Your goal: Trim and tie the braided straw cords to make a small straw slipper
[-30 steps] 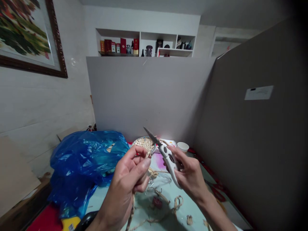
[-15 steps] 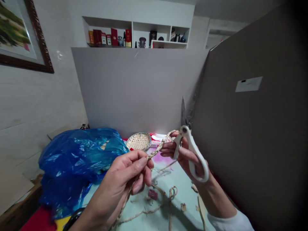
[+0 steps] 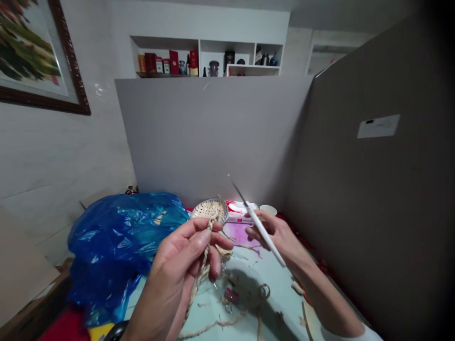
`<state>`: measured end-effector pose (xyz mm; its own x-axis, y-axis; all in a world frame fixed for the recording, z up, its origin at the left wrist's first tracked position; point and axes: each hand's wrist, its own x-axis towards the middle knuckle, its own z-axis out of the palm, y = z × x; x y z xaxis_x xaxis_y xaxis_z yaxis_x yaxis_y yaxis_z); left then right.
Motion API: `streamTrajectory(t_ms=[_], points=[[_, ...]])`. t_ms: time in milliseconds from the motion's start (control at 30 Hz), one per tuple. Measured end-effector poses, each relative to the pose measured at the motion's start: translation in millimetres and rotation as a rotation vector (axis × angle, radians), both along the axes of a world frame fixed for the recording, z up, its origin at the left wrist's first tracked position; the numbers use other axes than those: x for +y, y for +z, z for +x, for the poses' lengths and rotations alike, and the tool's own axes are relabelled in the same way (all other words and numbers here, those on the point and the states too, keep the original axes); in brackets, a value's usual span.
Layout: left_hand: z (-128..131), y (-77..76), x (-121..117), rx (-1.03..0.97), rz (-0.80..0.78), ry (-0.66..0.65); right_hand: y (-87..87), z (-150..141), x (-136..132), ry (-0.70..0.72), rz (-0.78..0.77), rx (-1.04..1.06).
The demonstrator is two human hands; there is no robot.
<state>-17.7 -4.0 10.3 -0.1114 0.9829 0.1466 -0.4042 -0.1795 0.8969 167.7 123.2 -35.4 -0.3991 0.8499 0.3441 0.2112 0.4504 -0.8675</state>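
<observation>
Head view: gap between braid [image 3: 206, 253] and scissors [image 3: 265, 233]

Before us is a table [image 3: 277, 279], a bag [image 3: 117, 246] at its left. Right of the bag sits a basket [image 3: 204, 209], then a bowl [image 3: 268, 210], with a panel [image 3: 213, 137] behind.

Braided straw cord [image 3: 196, 284]: pale tan, its plait marked by darker lines. Slim scissors [image 3: 266, 237]: white handle, dark grey blade. Round woven basket [image 3: 202, 208]: cream, dotted with dark holes; rim banded blue and whitish. Crinkled plastic bag [image 3: 117, 237] was deep blue, turning teal toward one side, with pale highlights. Flat tabletop [image 3: 272, 266] read pale mint green; thin sheet [image 3: 237, 235], pink-violet. Upright smooth panel [image 3: 209, 137] was plain grey.
</observation>
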Motion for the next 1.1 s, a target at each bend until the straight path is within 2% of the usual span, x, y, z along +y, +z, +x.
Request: streamTrajectory(t_ms=[33,100,200,300,467,633,833,1100], points=[[1,0.3,0,0.007,0.013,0.032,5.7,5,-3,-0.045,0.071,0.008],[3,1.3,0,0.023,0.044,0.088,15.5,11,-13,-0.119,0.349,-0.048],[7,2.2,-1,0.046,0.104,0.163,22.4,14,-27,-0.102,0.704,-0.171],[8,0.4,0,0.118,0.156,0.243,21.4,12,-32,-0.069,0.902,-0.249],[6,-5.4,3,0.224,0.154,0.341,17.2,11,-26,-0.094,0.996,-0.291],[4,-7.6,3,0.22,0.139,0.347,16.2,10,-23,-0.163,1.069,-0.295],[4,-8.0,3,0.257,0.156,0.36,12.6,8,-21,-0.161,1.073,-0.276],[1,-10.3,3,0.34,0.169,0.367,-1.9,2,-13,-0.178,1.088,-0.227]])
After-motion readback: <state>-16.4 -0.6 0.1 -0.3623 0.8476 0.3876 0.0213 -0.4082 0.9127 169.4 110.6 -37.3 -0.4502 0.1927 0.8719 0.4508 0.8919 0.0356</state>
